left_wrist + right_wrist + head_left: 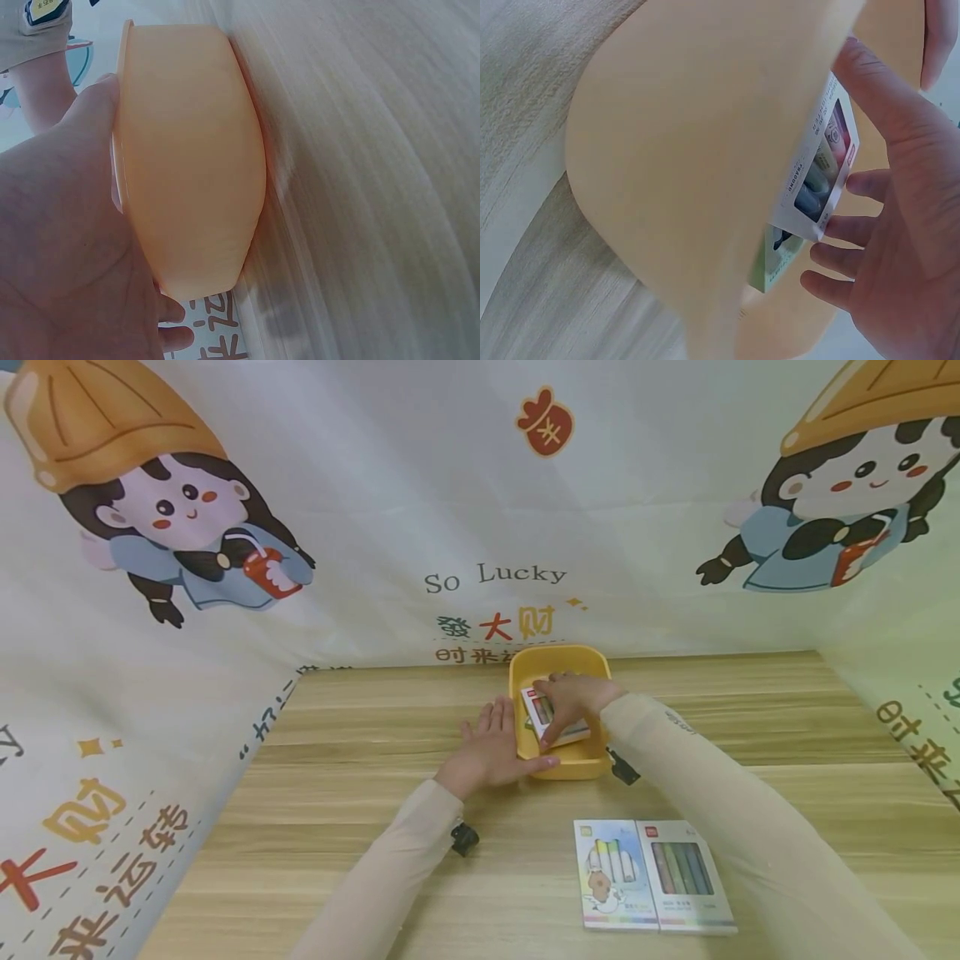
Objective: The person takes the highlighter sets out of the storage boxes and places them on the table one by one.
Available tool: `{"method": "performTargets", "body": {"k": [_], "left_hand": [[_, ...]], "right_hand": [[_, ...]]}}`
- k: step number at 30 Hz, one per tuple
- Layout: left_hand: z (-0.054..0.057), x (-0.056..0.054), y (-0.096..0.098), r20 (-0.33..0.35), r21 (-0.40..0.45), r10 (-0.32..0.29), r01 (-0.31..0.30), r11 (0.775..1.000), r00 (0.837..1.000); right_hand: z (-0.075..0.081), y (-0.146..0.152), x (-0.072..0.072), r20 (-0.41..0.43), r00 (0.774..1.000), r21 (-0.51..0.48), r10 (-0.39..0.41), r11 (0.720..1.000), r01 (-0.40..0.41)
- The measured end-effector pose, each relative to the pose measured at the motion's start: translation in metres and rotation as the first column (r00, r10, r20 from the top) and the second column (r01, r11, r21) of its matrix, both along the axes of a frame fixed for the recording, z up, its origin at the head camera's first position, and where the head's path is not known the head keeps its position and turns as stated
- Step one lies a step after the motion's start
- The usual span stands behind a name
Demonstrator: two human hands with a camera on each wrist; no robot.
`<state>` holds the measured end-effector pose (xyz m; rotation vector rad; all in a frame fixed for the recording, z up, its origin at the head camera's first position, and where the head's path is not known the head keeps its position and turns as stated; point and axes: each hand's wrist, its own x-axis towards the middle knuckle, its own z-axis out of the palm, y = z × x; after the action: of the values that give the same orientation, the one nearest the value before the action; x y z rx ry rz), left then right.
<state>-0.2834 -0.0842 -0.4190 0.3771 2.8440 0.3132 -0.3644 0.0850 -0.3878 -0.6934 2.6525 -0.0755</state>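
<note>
A yellow plastic bin (558, 653) stands at the far side of the table. My left hand (491, 756) rests against its left side, fingers straight and thumb over the near rim. Inside, my right hand (576, 696) holds a white windowed crayon box (817, 172), thumb at one edge and fingertips at the other. Coloured sticks show through its window. Under it in the right wrist view lies a green-edged box (769, 262), mostly hidden. The left wrist view shows the bin's outer wall (191, 157) beside my palm.
Two flat boxes lie side by side on the near right of the table: a blue-and-white box with pictured pens (617, 877) and a white box with a window of coloured sticks (693, 910). A printed cloth (390, 510) hangs behind the bin and along both sides.
</note>
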Motion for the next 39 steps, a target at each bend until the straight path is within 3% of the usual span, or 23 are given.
{"method": "performTargets", "body": {"k": [14,39], "left_hand": [[0.0008,0.0004,0.0009,0.016,0.013,0.004,-0.005,1.000,1.000],[0.0021,0.0025,0.0002,0.027,0.033,0.010,-0.011,0.999,1.000]], "right_hand": [[-0.0032,-0.0020,-0.0018,0.025,1.000,0.021,-0.010,1.000,0.009],[-0.0097,-0.0061,-0.0067,-0.061,0.997,0.071,0.042,0.997,-0.038]]}}
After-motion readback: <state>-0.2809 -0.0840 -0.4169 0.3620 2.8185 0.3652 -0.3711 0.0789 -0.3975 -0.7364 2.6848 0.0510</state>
